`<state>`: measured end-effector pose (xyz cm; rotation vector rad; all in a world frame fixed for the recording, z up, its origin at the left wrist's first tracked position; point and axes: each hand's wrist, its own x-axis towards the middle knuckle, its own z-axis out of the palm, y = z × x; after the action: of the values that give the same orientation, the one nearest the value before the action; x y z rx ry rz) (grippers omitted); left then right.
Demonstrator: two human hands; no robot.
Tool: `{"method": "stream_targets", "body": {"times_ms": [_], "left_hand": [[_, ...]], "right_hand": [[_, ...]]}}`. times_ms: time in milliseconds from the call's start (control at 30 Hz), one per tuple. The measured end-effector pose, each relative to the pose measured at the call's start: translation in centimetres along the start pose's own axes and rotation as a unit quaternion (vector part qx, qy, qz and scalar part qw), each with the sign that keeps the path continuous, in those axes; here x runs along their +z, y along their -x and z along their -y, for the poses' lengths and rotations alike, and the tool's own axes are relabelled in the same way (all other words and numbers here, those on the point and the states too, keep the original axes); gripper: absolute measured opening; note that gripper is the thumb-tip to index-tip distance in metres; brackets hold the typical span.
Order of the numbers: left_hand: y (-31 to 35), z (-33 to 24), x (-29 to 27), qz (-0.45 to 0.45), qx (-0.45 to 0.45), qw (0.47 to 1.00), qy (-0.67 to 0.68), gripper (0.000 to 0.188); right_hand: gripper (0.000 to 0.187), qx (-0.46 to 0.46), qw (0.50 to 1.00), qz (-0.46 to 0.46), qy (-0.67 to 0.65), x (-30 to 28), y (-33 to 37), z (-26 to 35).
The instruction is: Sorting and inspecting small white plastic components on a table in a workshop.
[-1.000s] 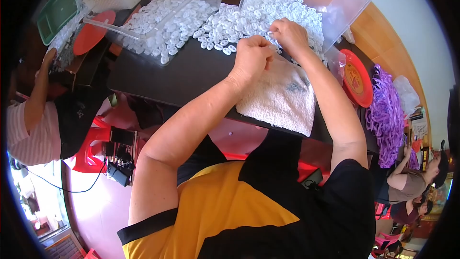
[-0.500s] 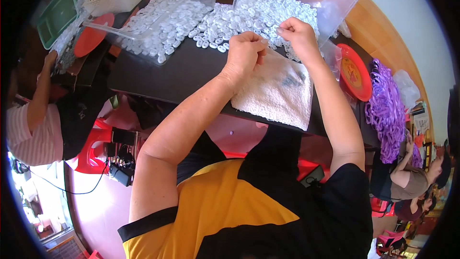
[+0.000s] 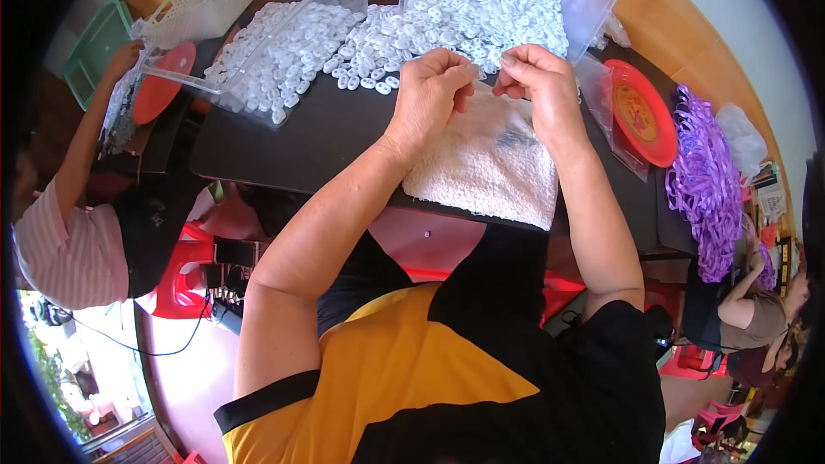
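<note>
My left hand (image 3: pixel 432 90) is closed in a pinch over the table, just in front of a heap of small white oval pieces (image 3: pixel 490 9) with holes in them. Close beside it, fingertips facing it across a small gap, my right hand (image 3: pixel 547 90) also pinches. Whatever lies between the fingers of either hand is too small or hidden to make out. Under both hands a white towel (image 3: pixel 481 172) with a grey-blue stain lies at the table's front edge. More white oval pieces (image 3: pixel 288 51) fill a clear plastic bin (image 3: pixel 185 77) left of the heap.
A second clear bin (image 3: pixel 593 0) lies tipped behind the heap. Right of the towel are a red plate (image 3: pixel 643 116) and a bundle of purple ribbons (image 3: pixel 705 189). At the left, a person's hand (image 3: pixel 123 58) is near a green tray (image 3: pixel 94 51), a white basket (image 3: pixel 202 4) and another red plate (image 3: pixel 163 84).
My right hand has come in from the heap toward my left hand, which has hardly moved. The person at the left has raised a hand toward the green tray.
</note>
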<state>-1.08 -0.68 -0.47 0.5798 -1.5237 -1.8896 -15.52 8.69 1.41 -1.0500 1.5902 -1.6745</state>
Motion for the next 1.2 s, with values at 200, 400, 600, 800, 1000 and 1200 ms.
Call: {"method": "stream_targets", "body": {"times_ms": [200,400,600,800,1000,1200], "left_hand": [[0.0,0.1,0.1,-0.002,0.017,1.0,-0.016,0.017],[0.0,0.2,0.1,-0.003,0.028,0.999,-0.023,0.016],[-0.1,0.5,0.0,0.009,0.039,0.999,-0.019,0.016],[0.1,0.0,0.1,0.026,0.036,0.999,-0.023,0.015],[0.2,-0.1,0.3,0.021,0.024,0.999,-0.014,0.014],[0.2,0.1,0.2,0.014,0.03,0.999,-0.015,0.013]], "right_hand": [[0.016,0.004,1.0,0.0,-0.008,0.6,0.3,0.1],[0.015,-0.002,1.0,0.003,-0.006,0.8,0.4,0.4],[0.014,0.008,0.999,0.035,0.023,1.1,0.6,0.5],[0.017,0.015,0.998,0.058,0.033,0.6,0.6,0.9],[0.018,0.013,0.997,0.067,0.026,0.4,0.9,0.9],[0.018,-0.004,0.997,0.061,0.038,0.8,1.1,0.9]]}}
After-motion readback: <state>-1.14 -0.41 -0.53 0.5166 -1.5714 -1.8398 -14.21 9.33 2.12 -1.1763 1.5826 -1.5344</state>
